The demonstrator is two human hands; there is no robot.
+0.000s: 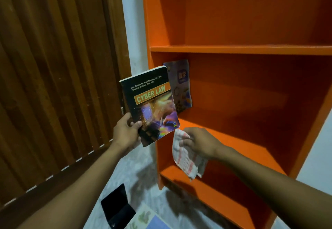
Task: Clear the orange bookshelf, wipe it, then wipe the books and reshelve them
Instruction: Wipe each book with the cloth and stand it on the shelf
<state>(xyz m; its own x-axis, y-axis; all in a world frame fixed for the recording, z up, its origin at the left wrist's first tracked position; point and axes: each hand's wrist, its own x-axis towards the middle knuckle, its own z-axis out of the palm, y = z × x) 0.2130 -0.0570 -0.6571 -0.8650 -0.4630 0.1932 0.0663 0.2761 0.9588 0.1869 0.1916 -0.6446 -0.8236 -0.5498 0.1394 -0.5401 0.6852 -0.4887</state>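
**Dim Room, Soft Picture**

The room is quite dim. The orange bookshelf [251, 50] looks bright in its middle part and goes dark toward its top and its low right corner. The cloth [186, 158] throws a dark shadow on the shelf below it. The wooden door [53, 76] looks dull and brown. Straight lines bend near the picture's edges. The whole picture is a bit soft, and the small words on the book [150, 102] are fuzzy.
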